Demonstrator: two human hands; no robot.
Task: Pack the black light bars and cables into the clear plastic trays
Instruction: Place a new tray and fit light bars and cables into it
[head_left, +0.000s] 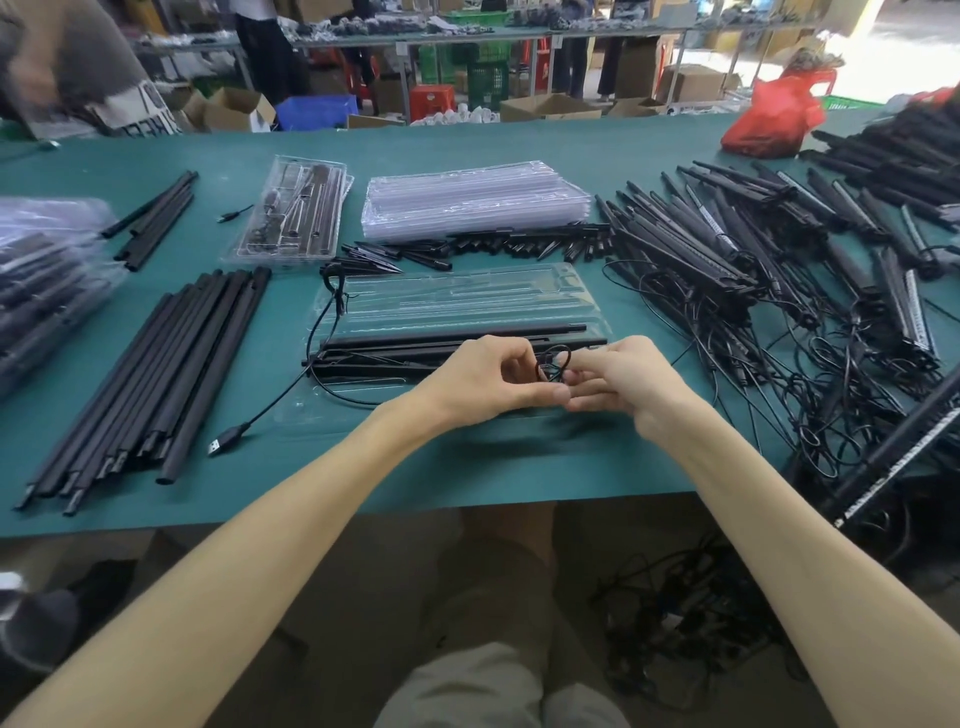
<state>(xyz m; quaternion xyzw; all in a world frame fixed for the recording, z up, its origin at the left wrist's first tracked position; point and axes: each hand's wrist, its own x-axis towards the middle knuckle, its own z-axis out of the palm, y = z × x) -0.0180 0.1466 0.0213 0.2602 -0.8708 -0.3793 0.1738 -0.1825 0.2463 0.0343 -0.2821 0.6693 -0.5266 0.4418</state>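
Note:
A clear plastic tray (467, 296) lies open on the green table in front of me. Black light bars (415, 345) lie across its near half. A black cable (322, 332) runs off the tray's left side and ends in a USB plug (222, 445). My left hand (478, 379) and my right hand (623, 384) meet over the tray's near edge. Both pinch a small coiled loop of the cable (553, 364) between their fingertips.
Long black tubes (150, 384) lie to the left. A stack of clear trays (475, 200) and a packed tray (293, 215) sit behind. Small black spikes (467, 249) lie between. A tangle of light bars with cables (753, 280) fills the right. Packed trays (47, 280) pile far left.

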